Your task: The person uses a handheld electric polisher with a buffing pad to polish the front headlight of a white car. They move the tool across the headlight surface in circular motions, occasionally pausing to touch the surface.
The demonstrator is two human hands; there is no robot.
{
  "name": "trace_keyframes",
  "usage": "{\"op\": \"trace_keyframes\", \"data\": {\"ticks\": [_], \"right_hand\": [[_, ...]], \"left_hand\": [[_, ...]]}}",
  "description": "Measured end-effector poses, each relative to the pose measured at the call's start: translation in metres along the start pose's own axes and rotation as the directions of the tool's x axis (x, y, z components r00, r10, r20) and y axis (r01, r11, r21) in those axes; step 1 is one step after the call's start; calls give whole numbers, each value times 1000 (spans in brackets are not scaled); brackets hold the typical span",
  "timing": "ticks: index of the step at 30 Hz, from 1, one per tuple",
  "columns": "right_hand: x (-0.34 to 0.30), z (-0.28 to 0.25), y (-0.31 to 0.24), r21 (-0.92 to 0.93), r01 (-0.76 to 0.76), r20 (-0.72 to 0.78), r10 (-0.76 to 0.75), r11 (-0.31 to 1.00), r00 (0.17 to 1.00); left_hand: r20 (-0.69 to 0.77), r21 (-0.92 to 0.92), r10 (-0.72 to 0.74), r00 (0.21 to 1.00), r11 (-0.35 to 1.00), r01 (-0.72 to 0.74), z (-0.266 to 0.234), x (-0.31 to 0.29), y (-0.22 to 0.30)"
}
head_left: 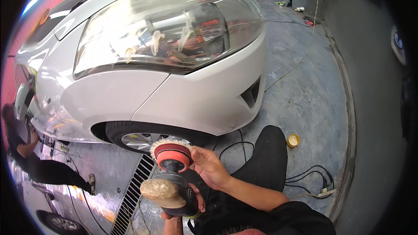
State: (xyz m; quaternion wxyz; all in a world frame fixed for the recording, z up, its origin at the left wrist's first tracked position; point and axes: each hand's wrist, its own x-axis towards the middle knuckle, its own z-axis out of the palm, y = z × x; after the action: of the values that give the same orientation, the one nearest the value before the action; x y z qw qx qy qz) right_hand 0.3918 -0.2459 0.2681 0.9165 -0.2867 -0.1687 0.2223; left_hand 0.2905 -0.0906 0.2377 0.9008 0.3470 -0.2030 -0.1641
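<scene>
White paint covers the car [209, 100] that fills the top and centre of the frame, its large clear headlight [174, 26] facing the camera. At lower centre, just below the front wheel [143, 138], is a hand-held polisher [173, 178] with its head turned upward. A pale, fuzzy pad [160, 144] tops its red backing plate [173, 154], and a tan, worn-looking cover [163, 193] sits over the near end. The left hand [198, 198] has its grip closed around the dark body from below. The right hand [211, 167] has its thumb against the pad's right edge; its fingers are partly hidden, so I cannot tell how firmly that grip closes.

Right of the person's bent knee [271, 152] stands a small yellow tub [293, 140]; black cables [311, 176] loop at lower right. A slatted floor drain [133, 193] runs left of the polisher, and 1 other person [32, 159] works at far left.
</scene>
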Motion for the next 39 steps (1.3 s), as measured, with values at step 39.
{"op": "trace_keyframes", "data": {"ticks": [39], "right_hand": [[18, -32, -63, -483, 564, 88, -604, 669, 792]], "left_hand": [[102, 860, 203, 974, 474, -189, 93, 228, 70]]}}
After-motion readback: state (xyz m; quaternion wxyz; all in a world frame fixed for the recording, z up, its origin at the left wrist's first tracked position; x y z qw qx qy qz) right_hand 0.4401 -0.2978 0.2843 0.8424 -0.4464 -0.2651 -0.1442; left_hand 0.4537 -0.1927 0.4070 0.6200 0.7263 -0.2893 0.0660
